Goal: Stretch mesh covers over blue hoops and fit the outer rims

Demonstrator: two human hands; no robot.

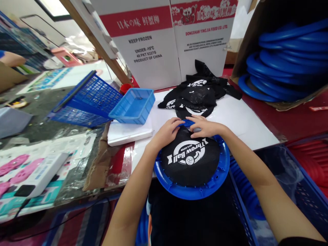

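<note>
A blue plastic ring (pixel 191 194) rests tilted against the near edge of the white work surface, over my lap. Black mesh fabric (pixel 176 172) printed "Throw Ball" spans most of it, its near edge lying along small pegs on the ring. At the far rim, my left hand (pixel 167 133) has its fingers bent over the mesh edge and ring. Opposite it, my right hand (pixel 206 127) pinches the mesh edge beside a small gap between fabric and ring. Just beyond lies a heap of black mesh pieces (pixel 197 95) with the same print.
A white carton (pixel 153 68) stands behind the heap. To the left are a light blue tray (pixel 133 118) and a tilted blue basket (pixel 84 99). At right, a cardboard box holds stacked blue rings (pixel 287 61); a blue crate (pixel 304 191) sits below.
</note>
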